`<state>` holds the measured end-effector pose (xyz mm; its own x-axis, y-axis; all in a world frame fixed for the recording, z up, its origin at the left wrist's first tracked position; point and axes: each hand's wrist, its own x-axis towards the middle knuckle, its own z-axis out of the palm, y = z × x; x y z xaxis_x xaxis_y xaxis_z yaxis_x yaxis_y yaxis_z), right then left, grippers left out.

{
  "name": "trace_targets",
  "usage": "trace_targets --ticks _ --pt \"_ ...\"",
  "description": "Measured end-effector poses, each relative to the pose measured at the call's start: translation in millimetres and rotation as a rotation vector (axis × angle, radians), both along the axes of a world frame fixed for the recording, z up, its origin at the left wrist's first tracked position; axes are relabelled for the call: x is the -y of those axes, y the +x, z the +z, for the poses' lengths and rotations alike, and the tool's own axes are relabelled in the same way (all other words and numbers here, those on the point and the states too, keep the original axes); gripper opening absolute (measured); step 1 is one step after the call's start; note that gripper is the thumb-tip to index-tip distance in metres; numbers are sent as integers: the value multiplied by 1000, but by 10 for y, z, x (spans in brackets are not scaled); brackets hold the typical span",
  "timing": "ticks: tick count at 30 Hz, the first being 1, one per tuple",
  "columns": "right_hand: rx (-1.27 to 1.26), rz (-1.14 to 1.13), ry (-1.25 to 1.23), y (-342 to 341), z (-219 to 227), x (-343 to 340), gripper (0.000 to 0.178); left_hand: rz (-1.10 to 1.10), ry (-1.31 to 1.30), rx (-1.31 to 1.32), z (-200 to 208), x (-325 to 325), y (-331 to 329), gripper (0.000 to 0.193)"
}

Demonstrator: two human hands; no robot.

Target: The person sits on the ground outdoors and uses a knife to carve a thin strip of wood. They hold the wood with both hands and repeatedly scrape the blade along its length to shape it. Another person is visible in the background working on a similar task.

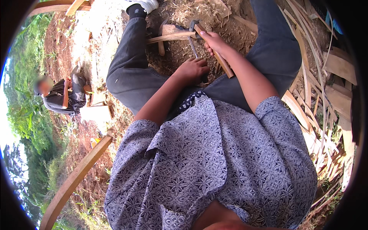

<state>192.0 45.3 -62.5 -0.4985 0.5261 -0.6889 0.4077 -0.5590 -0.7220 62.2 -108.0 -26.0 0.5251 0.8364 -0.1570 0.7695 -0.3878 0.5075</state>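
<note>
My right hand [214, 42] is closed round the wooden handle of a hammer [223, 63]. The dark hammer head lies up by the end of a pale wooden strip [170, 37]. Closer to my lap, my left hand [193, 71] is closed on a chisel [192, 46], whose thin metal shaft points away from me toward the strip. Its grip is mostly hidden under my fingers. A tool with a wooden handle [161, 48] lies beneath the strip, next to a flat wood block [170, 29]. My legs are spread on both sides of the work.
Wood shavings [191, 11] cover the ground between my legs. Long split strips and boards [306, 96] pile up at the right. Another person [63, 94] sits farther off at the left, and a wooden beam [76, 178] rises at the lower left.
</note>
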Motion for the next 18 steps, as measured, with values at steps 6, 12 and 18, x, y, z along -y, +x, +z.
trace_targets --ticks 6,12,18 --pt "279 -58 396 168 -241 -227 50 481 136 472 688 -148 13 26" --pt "585 -69 684 250 -294 -246 68 708 426 612 796 -144 -56 24" --pt "171 37 595 60 -102 -110 54 492 314 492 823 -129 96 38"
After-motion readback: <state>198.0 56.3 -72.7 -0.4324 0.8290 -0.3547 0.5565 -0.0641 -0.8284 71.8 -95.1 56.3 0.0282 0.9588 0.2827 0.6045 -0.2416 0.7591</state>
